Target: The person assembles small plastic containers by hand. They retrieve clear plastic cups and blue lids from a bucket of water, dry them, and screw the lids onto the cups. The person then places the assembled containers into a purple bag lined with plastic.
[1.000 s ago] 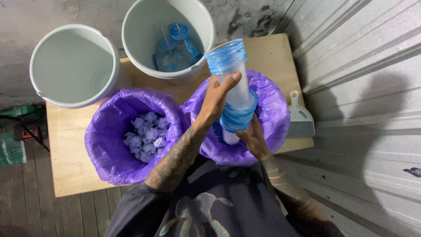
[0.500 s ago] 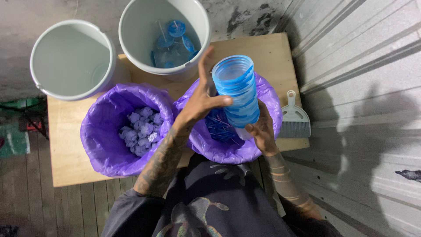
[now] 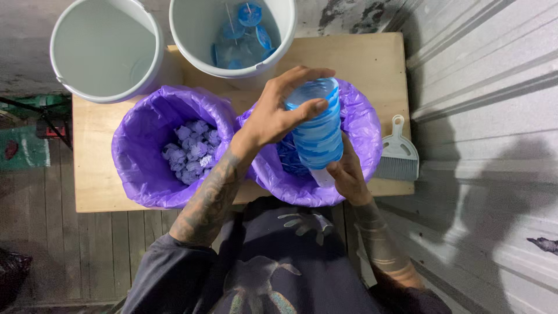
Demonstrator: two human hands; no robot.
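Blue-banded bottle (image 3: 317, 131) stands near upright over the right purple-lined bin (image 3: 360, 116), left hand (image 3: 279, 113) curled round its top, right hand (image 3: 347, 172) gripping its base.

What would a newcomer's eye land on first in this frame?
Most likely the stack of blue cups at centre, gripped at the top by the left hand and held from below by the right hand. It hangs over the right purple-lined bin; the left purple-lined bin holds pale crumpled pieces. Two white buckets stand behind.
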